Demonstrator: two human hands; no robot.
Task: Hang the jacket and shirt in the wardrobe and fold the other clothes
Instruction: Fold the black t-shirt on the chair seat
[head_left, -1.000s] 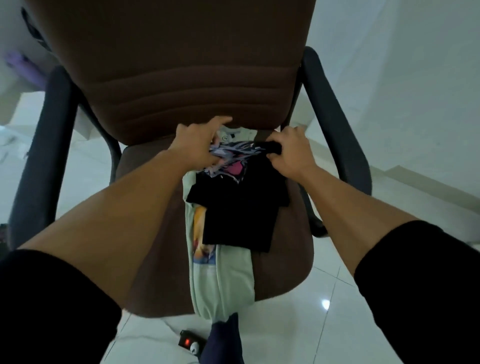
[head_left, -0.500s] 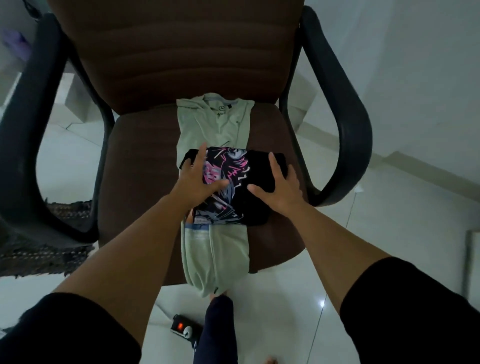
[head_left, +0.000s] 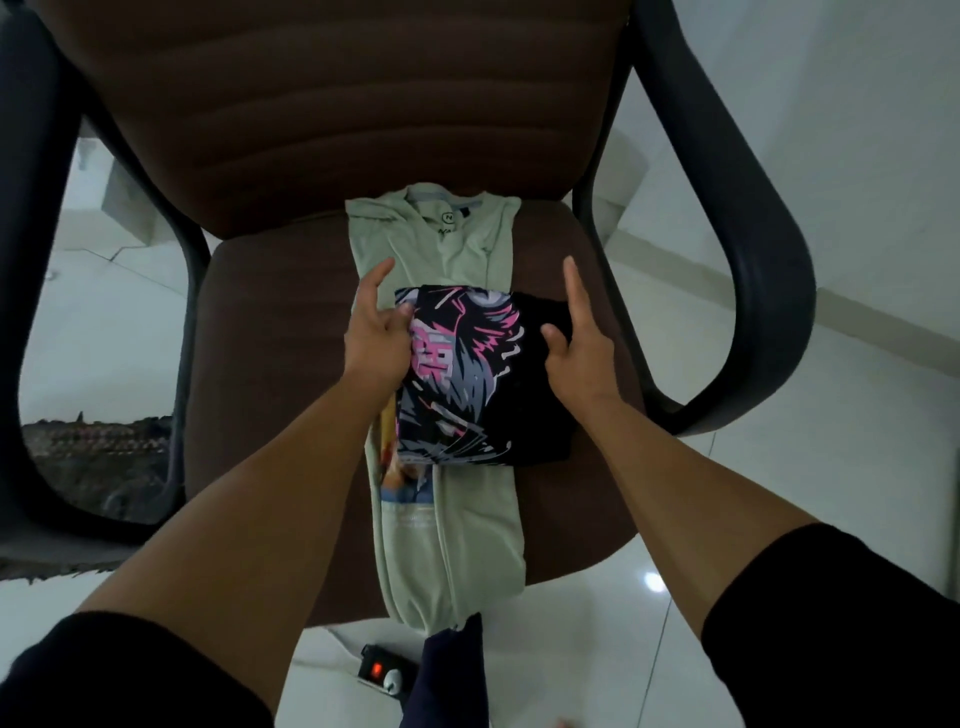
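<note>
Since half a sec ago both hands have slid off the top of the black printed tee (head_left: 467, 379) to its sides, and the camera has dipped closer; a full sec ago they were still up at the seat's back edge working the fold. Tee now lies folded into a rough square at the middle of the seat, print side up w/ pink and grey graphic, plain black part toward the right edge. It sits on top of the pale green shirt (head_left: 457, 519), crossing it.

Left hand (head_left: 376, 338) is at the tee's left edge, index finger straight and pointing toward the backrest, thumb touching the tee's top-left corner; can't tell if the other fingers are under the fabric. Right hand (head_left: 582, 343) is at the tee's right edge, index straight, thumb bent onto the black fabric, fingers apart and not clamped on anything.

Green shirt is folded into a long strip running from the seat's back edge, collar at the backrest, to the front edge, where its end hangs over. A colourful print shows on it just under the tee's lower-left corner.

Brown chair (head_left: 260, 364) has dark armrests either side. On the white tiled floor (head_left: 779, 519) below the seat's front edge: a power strip (head_left: 382, 670) w/ red light, beside a dark blue cloth (head_left: 447, 675).
</note>
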